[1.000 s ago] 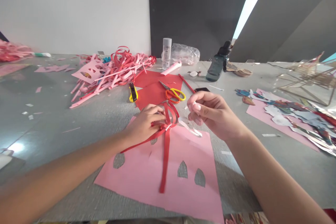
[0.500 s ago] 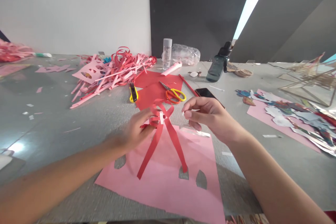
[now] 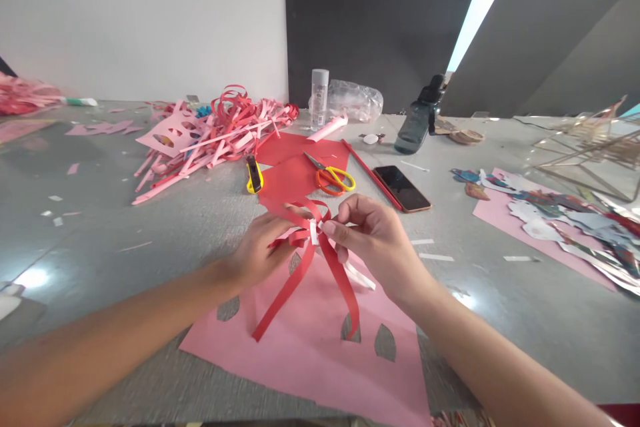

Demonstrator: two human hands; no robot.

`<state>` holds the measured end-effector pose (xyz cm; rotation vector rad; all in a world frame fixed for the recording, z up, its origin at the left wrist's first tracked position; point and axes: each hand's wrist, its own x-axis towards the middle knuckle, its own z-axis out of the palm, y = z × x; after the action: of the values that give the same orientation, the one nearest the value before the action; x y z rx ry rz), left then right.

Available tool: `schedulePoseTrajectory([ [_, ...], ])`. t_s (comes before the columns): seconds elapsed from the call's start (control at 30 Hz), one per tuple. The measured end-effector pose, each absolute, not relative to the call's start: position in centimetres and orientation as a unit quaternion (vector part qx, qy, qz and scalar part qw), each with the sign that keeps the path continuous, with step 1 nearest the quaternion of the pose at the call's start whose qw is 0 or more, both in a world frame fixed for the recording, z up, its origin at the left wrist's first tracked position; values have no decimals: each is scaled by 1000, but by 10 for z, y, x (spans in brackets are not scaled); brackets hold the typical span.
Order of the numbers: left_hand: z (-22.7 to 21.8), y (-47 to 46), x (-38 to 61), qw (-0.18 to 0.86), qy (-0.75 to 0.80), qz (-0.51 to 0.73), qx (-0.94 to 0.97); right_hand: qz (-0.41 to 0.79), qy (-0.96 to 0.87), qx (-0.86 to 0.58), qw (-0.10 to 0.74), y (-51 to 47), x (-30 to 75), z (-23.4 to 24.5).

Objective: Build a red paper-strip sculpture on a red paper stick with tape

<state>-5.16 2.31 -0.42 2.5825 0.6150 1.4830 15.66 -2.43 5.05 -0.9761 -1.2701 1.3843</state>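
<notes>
My left hand (image 3: 263, 250) pinches a bundle of red paper strips (image 3: 305, 260) at its knot, held just above a pink paper sheet (image 3: 310, 333) with leaf-shaped cut-outs. Two long strip ends hang down onto the pink sheet. My right hand (image 3: 373, 240) meets the bundle from the right, its fingertips closed on the small white tape piece (image 3: 313, 232) wrapped round the knot. A loose white strip (image 3: 359, 275) lies under my right hand.
Behind the hands lie red paper sheets (image 3: 295, 167), orange-and-yellow scissors (image 3: 331, 175), a yellow cutter (image 3: 254, 175), a phone (image 3: 402, 188) and a red stick (image 3: 369, 173). A heap of pink and red strips (image 3: 215, 137) sits at the back left. Printed cut-outs on pink paper (image 3: 550, 213) lie at right.
My left hand lifted the red strip bundle off the pink sheet. My right hand came in from the right and closed on the white tape at the knot. The phone is now uncovered.
</notes>
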Motion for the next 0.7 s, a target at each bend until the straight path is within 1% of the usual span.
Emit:
schedulePoseTrajectory([
  [0.37, -4, 22, -51, 57, 230, 476, 847, 565, -532, -394, 492, -22, 159, 51],
  [0.53, -4, 22, -50, 64, 233, 475, 846, 553, -525, -392, 515, -22, 160, 52],
  [0.7, -3, 23, -49, 67, 230, 472, 849, 555, -512, -403, 517, -23, 158, 51],
])
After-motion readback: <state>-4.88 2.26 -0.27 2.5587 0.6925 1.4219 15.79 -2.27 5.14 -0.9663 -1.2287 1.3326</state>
